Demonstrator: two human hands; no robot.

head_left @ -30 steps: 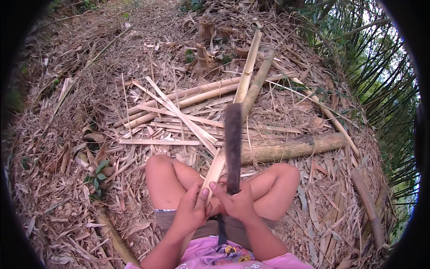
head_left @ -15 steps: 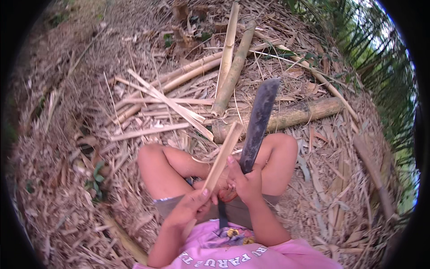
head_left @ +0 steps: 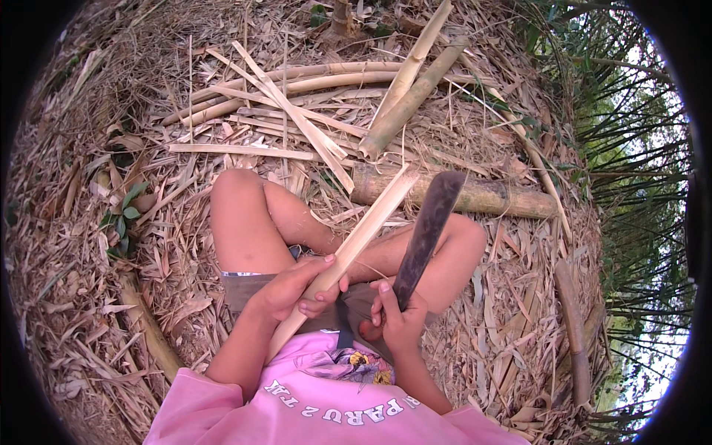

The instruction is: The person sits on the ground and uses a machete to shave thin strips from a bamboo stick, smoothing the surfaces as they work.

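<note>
Read from left to right, with the thick log [head_left: 512, 199] as the landmark: a small green plant [head_left: 126, 215] grows well to the left of the log, and a bent pole [head_left: 150, 322] lies left of it and closer to the person. Cut strips [head_left: 295, 118] lie crossed over one another, left of and beyond the log. On the near side of the log, the left hand [head_left: 293, 288] is closed around the bamboo strip [head_left: 363, 233], which slants up and rightward until its upper end overlaps the log's left part in view. Beyond the log's left end, a split pole [head_left: 419, 55] lies beside a round pole [head_left: 419, 96]. The right hand [head_left: 400, 315], also on the near side, is closed around the handle of a machete [head_left: 430, 233]; the handle is mostly hidden by the fingers. The dark blade points up toward the log, apart from the strip. To the log's right runs a thin pole [head_left: 530, 145]; a brown pole [head_left: 571, 326] lies right of the log and closer to the person.
</note>
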